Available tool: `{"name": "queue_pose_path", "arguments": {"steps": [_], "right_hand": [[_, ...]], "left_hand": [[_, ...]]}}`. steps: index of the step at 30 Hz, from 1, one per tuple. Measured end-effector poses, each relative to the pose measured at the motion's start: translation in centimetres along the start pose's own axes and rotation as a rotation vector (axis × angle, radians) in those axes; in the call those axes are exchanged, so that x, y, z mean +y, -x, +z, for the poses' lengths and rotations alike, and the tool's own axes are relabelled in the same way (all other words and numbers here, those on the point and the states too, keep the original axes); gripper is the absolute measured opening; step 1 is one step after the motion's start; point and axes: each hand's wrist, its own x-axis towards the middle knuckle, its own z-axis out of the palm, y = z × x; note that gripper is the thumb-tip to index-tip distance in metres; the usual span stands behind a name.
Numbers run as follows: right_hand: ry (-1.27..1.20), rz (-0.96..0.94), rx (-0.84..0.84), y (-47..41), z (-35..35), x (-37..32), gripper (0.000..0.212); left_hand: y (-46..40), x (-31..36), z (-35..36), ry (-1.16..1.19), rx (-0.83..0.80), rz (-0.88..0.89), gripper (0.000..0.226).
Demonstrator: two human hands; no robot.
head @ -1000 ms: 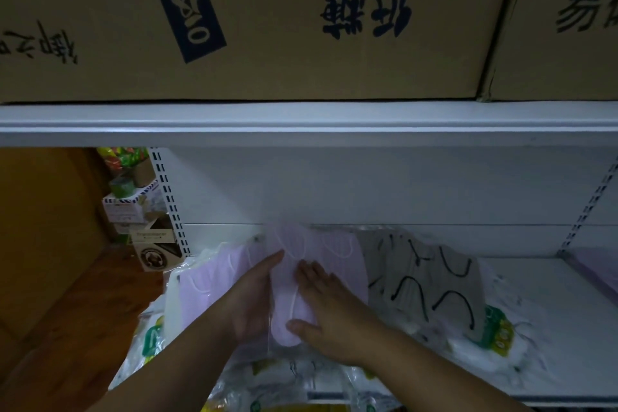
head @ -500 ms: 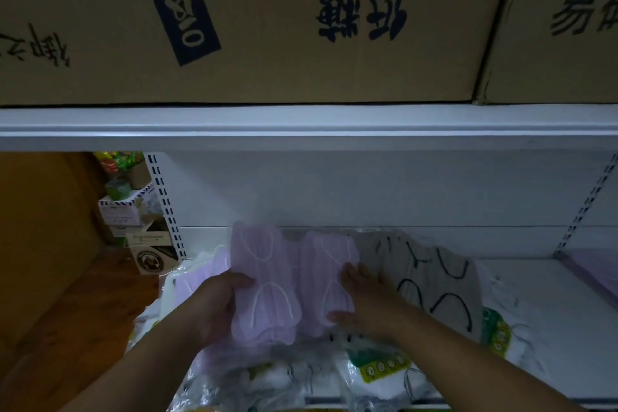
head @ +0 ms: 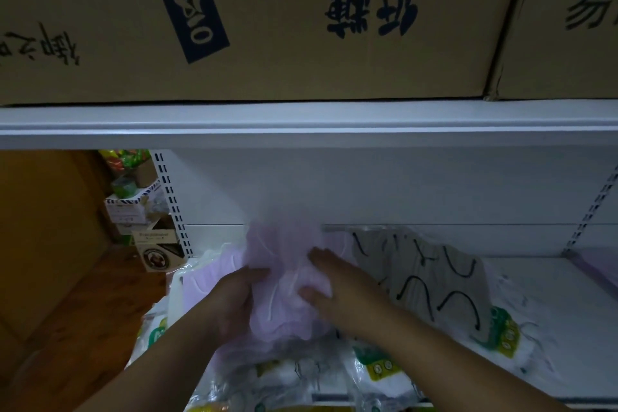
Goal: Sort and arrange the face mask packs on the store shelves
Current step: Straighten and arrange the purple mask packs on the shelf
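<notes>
Setting: dim store shelf, white, seen from head height looking forward and down.
Upper shelf: white board across the whole width, carrying two brown cardboard boxes, a large one with dark printed characters and a second one at the right edge.
Lilac mask pack: clear bag of pale purple masks with white ear loops, blurred, held up between both hands just above the packs at the front left of the lower shelf.
Left hand: on the left side of the lilac mask pack, fingers curled round its edge, thumb across the front, gripping it.
Right hand: on the right side of the same pack, fingers fairly straight and laid flat against its front, thumb pressed low on the plastic.
Second lilac pack: behind and left of the held one, partly hidden by the left hand.
Grey mask pack: just right of the right hand, grey masks with black ear loops, lying tilted on the shelf.
White mask packs: clear bags with green and yellow labels, piled along the front edge under both forearms.
Left background: perforated shelf upright, small cartons stacked beside it, brown wooden floor.
</notes>
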Motion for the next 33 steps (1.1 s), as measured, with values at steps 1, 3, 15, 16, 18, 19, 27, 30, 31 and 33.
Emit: {"name": "queue_pose_path", "arguments": {"steps": [1,3,15,16,18,19,27,30,31,33], "right_hand": [[0.018,-0.039,-0.072,0.1,0.7,-0.7,0.067],[0.064,-0.069,-0.205,0.2,1.9,-1.4,0.077],[0.198,0.026,-0.253,-1.7,2.4,0.2,0.074],[0.297,0.063,-0.242,-2.0,2.2,1.1,0.073],[0.444,0.169,-0.265,-2.1,2.3,3.2,0.078],[0.474,0.214,-0.289,-2.0,2.5,4.1,0.081],[0.52,0.18,-0.101,-1.6,2.9,5.5,0.044],[0.352,0.165,0.126,-1.5,1.5,3.9,0.036],[0.239,0.136,0.179,-1.5,1.2,3.1,0.032],[0.008,0.006,0.216,-1.4,0.8,0.8,0.024]], "left_hand": [[-0.1,0.0,0.1,0.014,-0.029,-0.006,0.051],[0.0,0.1,0.3,0.032,-0.026,0.013,0.062],[0.2,0.5,-1.6,-0.041,0.129,0.109,0.026],[0.2,0.6,-1.8,-0.053,0.152,0.109,0.022],[0.2,0.8,-2.2,-0.065,0.176,0.104,0.022],[0.2,0.8,-2.3,-0.067,0.18,0.099,0.023],[-0.1,0.9,-1.8,-0.058,0.224,0.049,0.022],[-0.1,1.1,-1.6,-0.057,0.254,0.055,0.026],[-0.1,1.1,-1.5,-0.057,0.258,0.055,0.028],[-0.2,1.0,-1.2,-0.053,0.242,0.042,0.032]]}}
